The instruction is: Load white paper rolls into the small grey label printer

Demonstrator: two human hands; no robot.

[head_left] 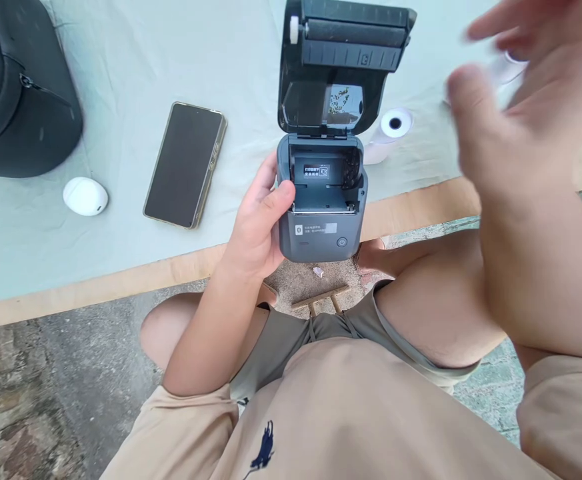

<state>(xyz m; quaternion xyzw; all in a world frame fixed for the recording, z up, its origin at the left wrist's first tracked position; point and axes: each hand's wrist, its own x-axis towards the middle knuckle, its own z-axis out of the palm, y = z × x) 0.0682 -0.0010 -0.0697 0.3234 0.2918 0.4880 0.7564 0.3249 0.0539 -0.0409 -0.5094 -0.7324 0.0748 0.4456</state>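
my left hand [258,230] grips the small grey thermal label printer [323,200] by its side, fingers wrapped around it, just off the near edge of the pale green table [121,87]. its black lid stands fully open and the paper bay looks empty. my right hand [521,113] hovers blurred and spread, pinching nothing i can make out. i judge this is the loading step; the next move calls for the white paper roll [388,133] beyond the printer. a dark smartphone [185,165] lies toward the left edge.
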